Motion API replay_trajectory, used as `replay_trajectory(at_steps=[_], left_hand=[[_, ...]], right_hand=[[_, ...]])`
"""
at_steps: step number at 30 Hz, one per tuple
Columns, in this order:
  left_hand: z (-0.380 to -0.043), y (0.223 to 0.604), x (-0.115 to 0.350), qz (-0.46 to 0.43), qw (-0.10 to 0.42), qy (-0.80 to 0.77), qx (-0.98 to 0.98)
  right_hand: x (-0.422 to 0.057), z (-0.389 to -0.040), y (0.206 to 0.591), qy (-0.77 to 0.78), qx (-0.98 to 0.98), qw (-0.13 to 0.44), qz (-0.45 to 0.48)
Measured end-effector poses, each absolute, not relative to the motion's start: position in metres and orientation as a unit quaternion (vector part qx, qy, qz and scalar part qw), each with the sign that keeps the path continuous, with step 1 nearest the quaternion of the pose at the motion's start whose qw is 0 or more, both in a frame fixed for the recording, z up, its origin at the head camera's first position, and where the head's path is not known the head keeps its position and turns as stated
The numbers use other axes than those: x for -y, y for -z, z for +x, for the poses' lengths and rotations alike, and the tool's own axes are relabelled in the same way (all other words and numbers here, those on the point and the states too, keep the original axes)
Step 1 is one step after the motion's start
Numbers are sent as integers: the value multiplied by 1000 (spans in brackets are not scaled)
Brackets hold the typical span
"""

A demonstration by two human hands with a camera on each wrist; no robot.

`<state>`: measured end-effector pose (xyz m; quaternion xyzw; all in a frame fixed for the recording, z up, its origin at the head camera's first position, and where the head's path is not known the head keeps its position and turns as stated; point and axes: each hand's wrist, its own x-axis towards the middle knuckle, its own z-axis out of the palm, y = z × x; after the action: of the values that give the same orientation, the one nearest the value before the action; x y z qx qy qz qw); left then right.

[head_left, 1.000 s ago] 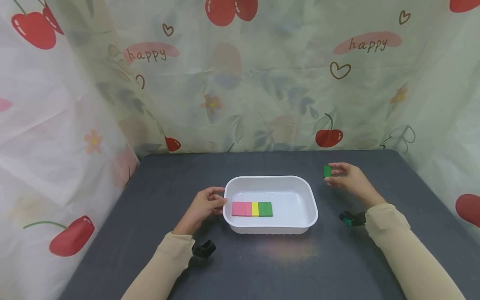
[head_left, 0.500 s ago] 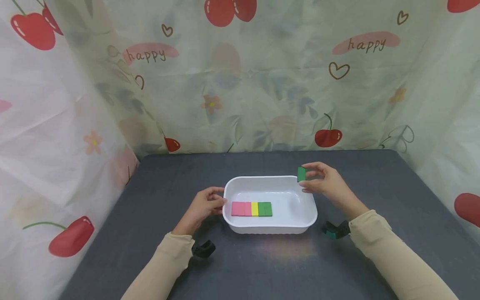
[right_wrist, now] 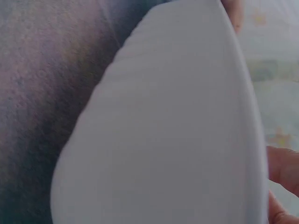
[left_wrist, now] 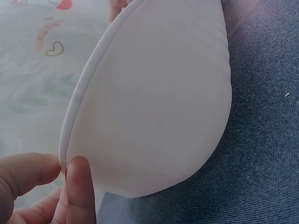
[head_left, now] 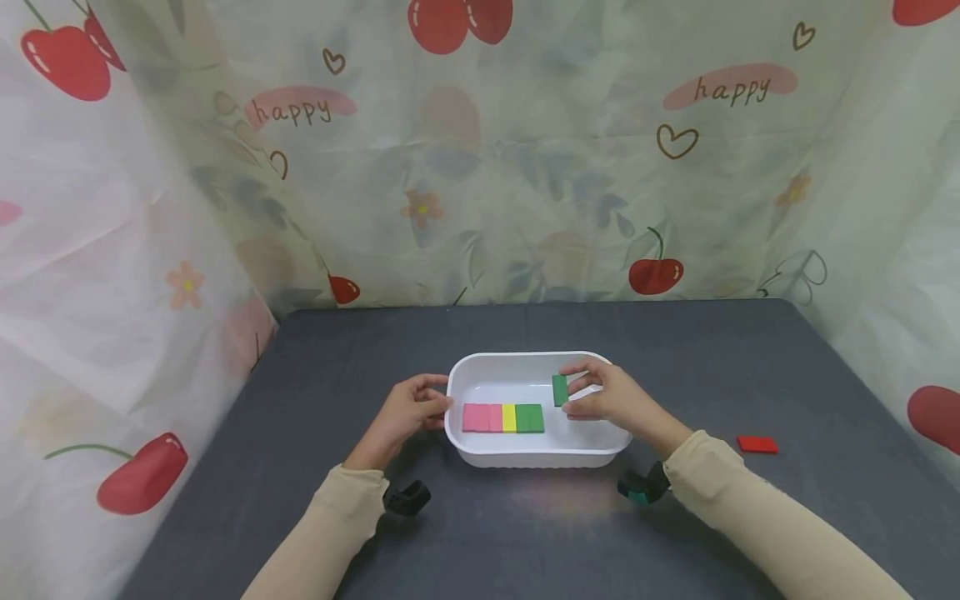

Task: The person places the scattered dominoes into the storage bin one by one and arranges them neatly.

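A white plastic basin (head_left: 540, 460) stands on the dark table. Inside it, a row of flat tiles lies side by side: pink tiles (head_left: 482, 418), a yellow tile (head_left: 509, 418) and green tiles (head_left: 529, 418). My left hand (head_left: 401, 417) pinches the basin's left rim, its fingertips (left_wrist: 80, 189) on the rim in the left wrist view. Over the basin's right half, my right hand (head_left: 615, 404) holds another green tile (head_left: 559, 390) between thumb and fingers, just right of and behind the row. The basin's wall (right_wrist: 163, 116) hides that tile in the right wrist view.
A red tile (head_left: 757, 444) lies on the table (head_left: 360, 350) to the right, beside the right sleeve. Black wrist devices (head_left: 407, 498) sit under both cuffs. A printed curtain (head_left: 495, 192) encloses the back and sides.
My right hand has moved left and toward me with the green tile, from right of the basin to over its inside. The red tile has come into view. My left hand stays put.
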<state>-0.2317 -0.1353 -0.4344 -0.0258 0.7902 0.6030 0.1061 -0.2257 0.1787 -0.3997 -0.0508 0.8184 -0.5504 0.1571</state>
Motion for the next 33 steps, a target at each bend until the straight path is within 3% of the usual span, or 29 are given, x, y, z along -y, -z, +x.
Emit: replay_trajectory(at_steps=[17,33], left_hand=[[-232,436,136,-23,109,-607,-787],[-231,434,136,-25,108,-603,-790]], right_hand=[[-161,-234,417,415,-892,170,-61],[-153,-235,423,402,-895,189,-38]])
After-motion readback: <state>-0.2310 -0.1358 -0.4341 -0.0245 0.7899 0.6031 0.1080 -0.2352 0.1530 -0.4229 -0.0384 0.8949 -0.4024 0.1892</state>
